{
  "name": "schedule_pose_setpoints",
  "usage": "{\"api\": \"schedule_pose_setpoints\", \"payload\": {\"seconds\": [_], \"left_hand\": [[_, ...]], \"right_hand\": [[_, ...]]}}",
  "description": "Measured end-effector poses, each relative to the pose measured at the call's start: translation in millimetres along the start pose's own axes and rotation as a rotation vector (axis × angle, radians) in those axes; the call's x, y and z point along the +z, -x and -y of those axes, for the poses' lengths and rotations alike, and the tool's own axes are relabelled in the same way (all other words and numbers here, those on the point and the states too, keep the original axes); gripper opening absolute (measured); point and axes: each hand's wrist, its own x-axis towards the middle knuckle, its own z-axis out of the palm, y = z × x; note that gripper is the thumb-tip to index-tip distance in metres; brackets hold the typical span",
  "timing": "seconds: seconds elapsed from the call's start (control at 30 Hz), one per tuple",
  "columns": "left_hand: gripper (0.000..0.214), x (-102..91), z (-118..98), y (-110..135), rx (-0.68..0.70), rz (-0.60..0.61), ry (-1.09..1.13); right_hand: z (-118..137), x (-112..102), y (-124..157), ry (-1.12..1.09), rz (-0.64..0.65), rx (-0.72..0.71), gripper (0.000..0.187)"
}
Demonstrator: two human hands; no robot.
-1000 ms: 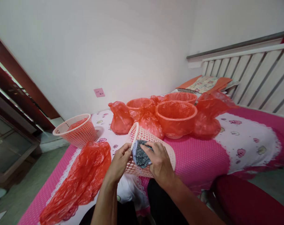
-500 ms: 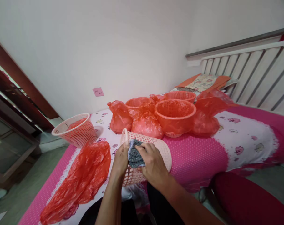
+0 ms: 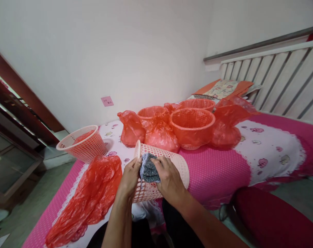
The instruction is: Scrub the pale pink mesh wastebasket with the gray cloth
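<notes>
A pale lattice basket (image 3: 172, 160) lies on its side at the near edge of the bed (image 3: 218, 172), its open mouth turned to the left and its base to the right. The left hand (image 3: 129, 177) is curled around the basket wall just under the rim, fingers closed on the plastic to steady it. The right hand (image 3: 169, 181) is bunched over a grey cloth (image 3: 148, 169), pressing it against the upper wall close to the mouth. The wiping looks best done in short strokes along the lattice, with the left hand turning the basket a little at a time so that each strip comes under the cloth (the holes would likely catch loose fibres if the cloth is dragged hard). Pressing too firmly could flex the thin wall or roll the basket towards the edge of the bed. A flat red bag (image 3: 94, 193) lies just left of the hands, an upright basket (image 3: 82, 144) stands beyond it, and orange baskets (image 3: 191, 125) and filled red bags (image 3: 159, 136) crowd behind.
</notes>
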Motion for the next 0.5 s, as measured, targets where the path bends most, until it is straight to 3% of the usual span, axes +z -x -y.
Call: {"api": "schedule_pose_setpoints", "payload": {"seconds": [0.27, 0.5], "left_hand": [[0.040, 2.8, 5, 1, -0.029, -0.088, 0.060], [0.029, 8.1, 0, 1, -0.102, -0.147, 0.161]], "right_hand": [[-38, -9, -6, 0.156, 0.005, 0.134, 0.054], [-87, -18, -2, 0.308, 0.183, 0.495, 0.024]]}}
